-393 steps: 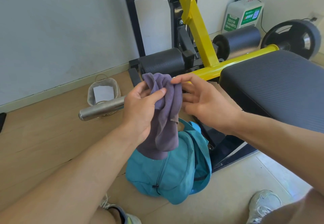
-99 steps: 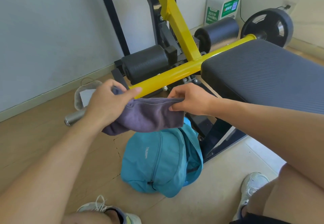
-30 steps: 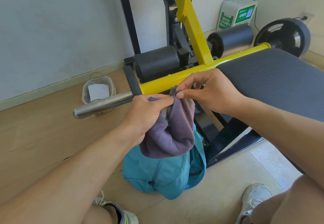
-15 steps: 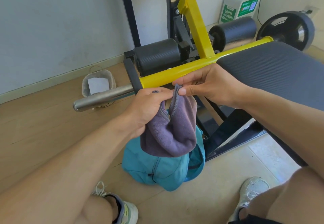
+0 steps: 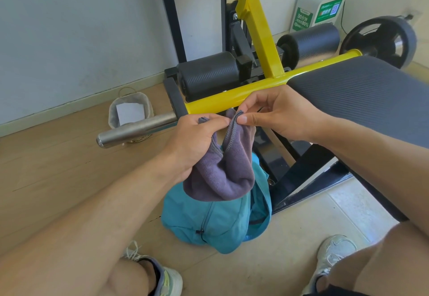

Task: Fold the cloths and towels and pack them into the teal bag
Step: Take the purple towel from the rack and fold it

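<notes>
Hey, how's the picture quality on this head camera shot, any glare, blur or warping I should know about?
Head view: bright, even daylight with soft shadows; both hands and the purple cloth are sharp, with no motion blur. A glare streak runs along the steel bar, and the yellow frame shines. Wide-angle warping stretches the forearms and knees near the edges. The teal bag is evenly lit.

I see the left hand (image 5: 192, 142) and right hand (image 5: 276, 116) both pinching the top of a purple cloth (image 5: 222, 172). It hangs over the teal bag (image 5: 209, 223) on the floor.
</notes>
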A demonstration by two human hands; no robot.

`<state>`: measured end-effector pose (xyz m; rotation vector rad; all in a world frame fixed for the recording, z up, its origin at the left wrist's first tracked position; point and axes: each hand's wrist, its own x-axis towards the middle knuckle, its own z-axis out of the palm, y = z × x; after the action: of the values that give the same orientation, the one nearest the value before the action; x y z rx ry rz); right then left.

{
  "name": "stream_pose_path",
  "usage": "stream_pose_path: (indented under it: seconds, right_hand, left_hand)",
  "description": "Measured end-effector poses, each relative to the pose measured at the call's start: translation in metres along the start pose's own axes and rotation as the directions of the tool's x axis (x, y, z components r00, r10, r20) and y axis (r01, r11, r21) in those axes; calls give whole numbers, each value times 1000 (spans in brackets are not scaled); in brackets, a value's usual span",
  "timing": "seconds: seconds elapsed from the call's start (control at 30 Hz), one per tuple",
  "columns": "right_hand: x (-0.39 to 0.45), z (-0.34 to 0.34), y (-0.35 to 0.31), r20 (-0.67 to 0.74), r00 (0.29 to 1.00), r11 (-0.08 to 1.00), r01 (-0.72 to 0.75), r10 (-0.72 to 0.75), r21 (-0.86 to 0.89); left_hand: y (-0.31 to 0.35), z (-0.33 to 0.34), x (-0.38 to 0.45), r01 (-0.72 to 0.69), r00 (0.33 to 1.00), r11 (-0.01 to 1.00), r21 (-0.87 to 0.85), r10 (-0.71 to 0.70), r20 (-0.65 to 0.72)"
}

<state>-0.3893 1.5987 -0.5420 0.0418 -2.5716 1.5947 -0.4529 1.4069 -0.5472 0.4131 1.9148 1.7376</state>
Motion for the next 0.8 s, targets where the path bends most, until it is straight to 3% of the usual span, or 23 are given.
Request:
stream_pose_path:
  seconds: [0.47,0.67,0.8]
  right_hand:
    - [-1,-4,0,76,997,1000,-11,9,27]
    - [-2,-6,3,274,951,990,-142,142,-20]
    - [-2,-3,7,244,961,983,-158,130,97]
  left_hand:
    - [6,-1,-7,-37,992,999,11,36,122]
    - [9,-3,-8,11,980,1000,17,-14,200]
    - [7,-5,-4,40,985,999,30,-45,165]
